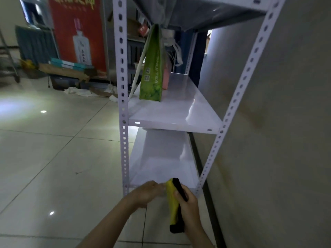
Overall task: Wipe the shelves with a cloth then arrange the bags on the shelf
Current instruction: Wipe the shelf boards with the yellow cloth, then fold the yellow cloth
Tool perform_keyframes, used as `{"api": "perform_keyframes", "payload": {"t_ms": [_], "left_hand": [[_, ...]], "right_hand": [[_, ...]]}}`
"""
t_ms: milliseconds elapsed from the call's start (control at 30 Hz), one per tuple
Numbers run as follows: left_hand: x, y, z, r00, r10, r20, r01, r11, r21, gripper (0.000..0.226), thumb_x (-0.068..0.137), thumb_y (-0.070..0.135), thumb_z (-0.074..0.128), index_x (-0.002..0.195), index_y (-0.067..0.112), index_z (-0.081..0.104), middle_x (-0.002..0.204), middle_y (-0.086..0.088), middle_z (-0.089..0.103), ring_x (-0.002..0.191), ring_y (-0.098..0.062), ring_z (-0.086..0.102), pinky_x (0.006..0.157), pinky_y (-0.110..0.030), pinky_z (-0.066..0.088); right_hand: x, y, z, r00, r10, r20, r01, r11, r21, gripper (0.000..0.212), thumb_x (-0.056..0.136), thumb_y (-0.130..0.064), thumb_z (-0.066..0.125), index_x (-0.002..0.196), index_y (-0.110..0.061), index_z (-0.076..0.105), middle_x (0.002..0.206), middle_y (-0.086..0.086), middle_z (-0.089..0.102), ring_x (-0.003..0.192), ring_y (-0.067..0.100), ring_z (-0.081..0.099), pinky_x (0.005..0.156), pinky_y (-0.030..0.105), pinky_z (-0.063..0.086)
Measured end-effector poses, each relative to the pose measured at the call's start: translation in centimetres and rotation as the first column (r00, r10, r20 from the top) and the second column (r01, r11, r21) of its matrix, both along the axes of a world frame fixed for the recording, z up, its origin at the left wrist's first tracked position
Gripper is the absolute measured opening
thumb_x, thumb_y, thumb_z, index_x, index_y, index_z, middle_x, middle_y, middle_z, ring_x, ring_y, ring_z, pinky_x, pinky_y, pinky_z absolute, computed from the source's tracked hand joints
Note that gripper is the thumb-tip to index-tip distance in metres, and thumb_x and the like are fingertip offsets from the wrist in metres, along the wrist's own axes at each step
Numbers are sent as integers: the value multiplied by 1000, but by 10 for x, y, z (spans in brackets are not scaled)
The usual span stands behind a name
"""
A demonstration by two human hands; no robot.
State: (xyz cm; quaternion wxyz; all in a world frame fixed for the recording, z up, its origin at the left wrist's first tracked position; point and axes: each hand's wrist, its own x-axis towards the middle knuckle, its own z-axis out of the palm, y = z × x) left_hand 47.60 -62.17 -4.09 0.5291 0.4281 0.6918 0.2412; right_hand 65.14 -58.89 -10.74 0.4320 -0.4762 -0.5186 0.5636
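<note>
A white metal rack stands against the wall, with a middle shelf (pixel 179 111) and a bottom shelf (pixel 164 165). A green tea bag (pixel 151 72) stands upright on the middle shelf, with a pink bag (pixel 166 77) right behind it. In front of the bottom shelf's near edge, my right hand (pixel 188 206) grips a folded yellow and black cloth (pixel 172 203). My left hand (pixel 146 193) pinches the cloth's upper edge with its fingertips.
A beige wall (pixel 277 122) runs along the rack's right side. Glossy floor tiles (pixel 53 158) spread to the left. Cardboard, boxes and a red poster (pixel 77 33) sit at the back left. An upper shelf (pixel 206 13) hangs overhead.
</note>
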Motion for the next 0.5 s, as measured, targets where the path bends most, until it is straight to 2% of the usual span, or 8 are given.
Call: {"api": "perform_keyframes", "payload": {"t_ms": [33, 100, 167, 233, 367, 500], "left_hand": [[16, -7, 5, 996, -1, 87, -1, 1000, 18, 61, 91, 69, 50, 135, 27, 48, 133, 3, 53, 118, -18, 54, 89, -34, 49], [43, -18, 5, 963, 86, 256, -109, 991, 80, 65, 85, 75, 55, 133, 32, 49, 133, 5, 58, 117, -16, 60, 83, -32, 55], [58, -29, -3, 905, 222, 362, -291, 945, 147, 55, 90, 66, 58, 131, 30, 55, 125, 4, 67, 109, -15, 66, 81, -32, 58], [63, -40, -12, 850, 322, 416, -421, 891, 170, 44, 95, 56, 57, 129, 27, 62, 118, 2, 72, 105, -17, 69, 83, -35, 59], [57, -60, -14, 843, 318, 433, -410, 902, 136, 33, 99, 49, 56, 123, 28, 64, 116, -1, 74, 101, -23, 73, 67, -34, 61], [32, -64, -11, 814, 370, 448, -466, 877, 122, 28, 99, 41, 59, 119, 23, 67, 107, -9, 77, 92, -29, 75, 70, -37, 60]], "right_hand": [[3, -8, 8, 999, -12, -41, 12, 1000, 2, 25, 97, -21, 68, 122, -23, 71, 114, -6, 77, 103, 10, 73, 93, 33, 57], [8, -22, 21, 996, -6, -93, 6, 1000, 9, 21, 97, -23, 68, 117, -18, 71, 108, 0, 78, 102, 16, 74, 93, 38, 58], [15, -32, 27, 994, 8, -113, -5, 1000, 19, 22, 98, -26, 66, 114, -11, 69, 106, 7, 78, 101, 23, 74, 91, 42, 58], [23, -36, 30, 992, 10, -122, -3, 998, 58, 20, 99, -25, 64, 110, -8, 67, 101, 11, 78, 98, 29, 75, 87, 45, 59], [40, -32, 22, 994, -110, 26, 105, 983, 151, 7, 102, -19, 60, 100, -17, 67, 92, 3, 77, 91, 22, 74, 81, 43, 58], [56, -19, 13, 965, -261, 21, 261, 965, 30, 12, 99, -19, 63, 91, -16, 72, 83, 4, 78, 86, 29, 73, 83, 50, 57]]}}
